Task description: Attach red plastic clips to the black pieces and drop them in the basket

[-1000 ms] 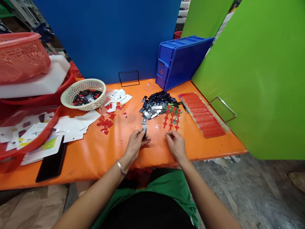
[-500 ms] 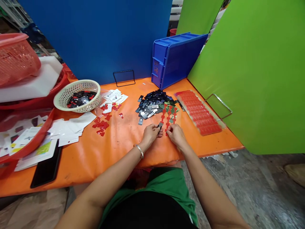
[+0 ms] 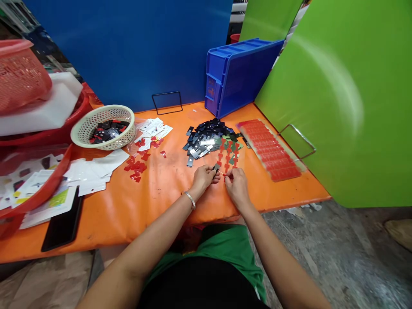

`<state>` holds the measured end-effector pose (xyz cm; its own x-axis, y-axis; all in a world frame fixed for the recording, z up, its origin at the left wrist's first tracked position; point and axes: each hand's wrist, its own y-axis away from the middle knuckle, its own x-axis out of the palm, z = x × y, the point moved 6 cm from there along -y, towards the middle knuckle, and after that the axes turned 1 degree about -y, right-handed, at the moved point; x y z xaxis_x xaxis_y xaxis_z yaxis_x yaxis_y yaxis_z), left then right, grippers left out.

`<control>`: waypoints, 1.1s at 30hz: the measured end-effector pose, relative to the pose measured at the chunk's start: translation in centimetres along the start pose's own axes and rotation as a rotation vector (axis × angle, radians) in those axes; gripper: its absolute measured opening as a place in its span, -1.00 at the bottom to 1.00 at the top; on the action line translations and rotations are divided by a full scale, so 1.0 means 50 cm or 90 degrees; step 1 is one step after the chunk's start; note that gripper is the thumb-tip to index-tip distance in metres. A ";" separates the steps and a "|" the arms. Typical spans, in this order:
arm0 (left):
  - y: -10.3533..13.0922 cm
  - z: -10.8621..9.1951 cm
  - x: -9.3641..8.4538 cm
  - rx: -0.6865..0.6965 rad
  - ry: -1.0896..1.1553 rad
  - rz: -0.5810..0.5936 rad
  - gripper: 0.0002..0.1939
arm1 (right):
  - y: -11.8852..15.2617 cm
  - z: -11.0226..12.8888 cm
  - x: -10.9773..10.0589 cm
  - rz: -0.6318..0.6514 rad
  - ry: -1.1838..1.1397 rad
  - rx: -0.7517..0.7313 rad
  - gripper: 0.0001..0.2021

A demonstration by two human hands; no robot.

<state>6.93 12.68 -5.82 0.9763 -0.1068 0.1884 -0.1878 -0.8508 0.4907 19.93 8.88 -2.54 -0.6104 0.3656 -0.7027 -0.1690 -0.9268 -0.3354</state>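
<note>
Between the fingers of my left hand (image 3: 204,178) is a small dark flat piece (image 3: 216,168). Just right of it, the fingertips of my right hand (image 3: 236,182) are pinched at the lower end of the red sticker strips (image 3: 227,158); what they hold is too small to make out. A thin pale line shows between the two hands. Beyond my hands lies a pile of dark flat pieces (image 3: 209,135), partly under the clear sheet with the strips. Loose red pieces (image 3: 137,166) are scattered to the left on the orange table (image 3: 154,210).
A cream basket (image 3: 103,109) holds dark and red pieces. White papers (image 3: 93,171), a black tablet-like slab (image 3: 61,229) and red baskets (image 3: 24,81) are at the left. A blue crate (image 3: 244,77) stands behind; a stack of red sticker sheets (image 3: 268,150) lies right, near a green panel (image 3: 360,103).
My right hand has shifted slightly at the strips' lower end, and a thin pale line now shows between the hands. My left hand keeps the dark piece. The whole view has shifted slightly.
</note>
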 end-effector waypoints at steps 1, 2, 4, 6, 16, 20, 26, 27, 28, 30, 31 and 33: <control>0.000 0.000 0.000 0.001 0.000 -0.001 -0.91 | 0.002 -0.001 -0.004 -0.006 -0.023 0.005 -0.92; 0.000 0.001 -0.001 0.003 -0.001 -0.001 -0.92 | 0.004 -0.003 -0.009 -0.009 -0.052 0.019 -0.93; -0.001 0.000 0.000 0.007 0.002 0.000 -0.94 | 0.009 -0.012 -0.018 -0.016 -0.136 0.074 -0.95; -0.001 -0.004 0.002 0.007 0.014 0.001 -0.94 | 0.014 -0.025 -0.027 -0.031 -0.245 0.151 -0.93; 0.083 0.000 -0.013 -0.043 0.119 0.098 -0.79 | 0.061 0.020 -0.012 -0.022 -0.506 0.260 -0.79; 0.119 0.033 -0.026 -0.070 0.131 0.111 -0.77 | 0.088 0.042 0.020 0.006 -0.541 0.278 -0.77; 0.117 0.048 -0.025 -0.060 0.141 0.119 -0.74 | 0.105 0.050 0.040 0.033 -0.556 0.291 -0.79; 0.117 0.048 -0.025 -0.061 0.140 0.120 -0.74 | 0.105 0.050 0.040 0.030 -0.555 0.289 -0.79; 0.116 0.048 -0.025 -0.062 0.138 0.120 -0.73 | 0.105 0.049 0.040 0.028 -0.556 0.287 -0.78; 0.118 0.047 -0.026 -0.064 0.132 0.124 -0.73 | 0.105 0.048 0.041 0.031 -0.559 0.289 -0.77; 0.119 0.046 -0.026 -0.064 0.129 0.126 -0.73 | 0.105 0.047 0.041 0.033 -0.560 0.290 -0.77; 0.120 0.045 -0.026 -0.063 0.127 0.128 -0.73 | 0.105 0.047 0.043 0.038 -0.561 0.293 -0.76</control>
<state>4.75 6.54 -5.03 0.8798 -0.1566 0.4488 -0.3944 -0.7674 0.5055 15.93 4.58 -4.34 -0.9526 0.2964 0.0684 -0.2898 -0.9526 0.0924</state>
